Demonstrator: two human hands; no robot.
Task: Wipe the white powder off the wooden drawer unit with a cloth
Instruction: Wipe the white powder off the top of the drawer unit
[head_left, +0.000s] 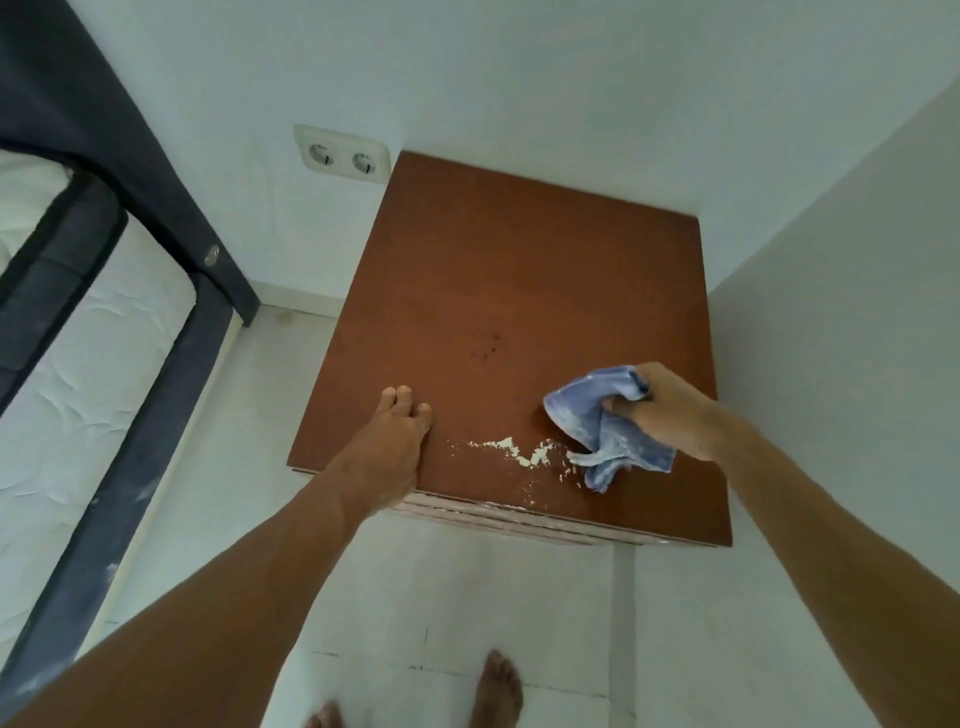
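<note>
The wooden drawer unit (498, 270) has a reddish-brown top and stands in the corner of the room. A thin trail of white powder (519, 453) lies near its front edge, with specks running down to the lip. My right hand (670, 410) grips a crumpled blue cloth (602, 431), dusted white, whose lower end touches the top just right of the powder. My left hand (395, 436) rests flat on the front left part of the top, fingers together and holding nothing, left of the powder.
A white wall with a double socket (340, 154) is behind the unit, and another wall runs along its right side. A mattress on a dark bed frame (104, 364) stands at the left. My bare feet (496, 691) are on the pale tiled floor in front.
</note>
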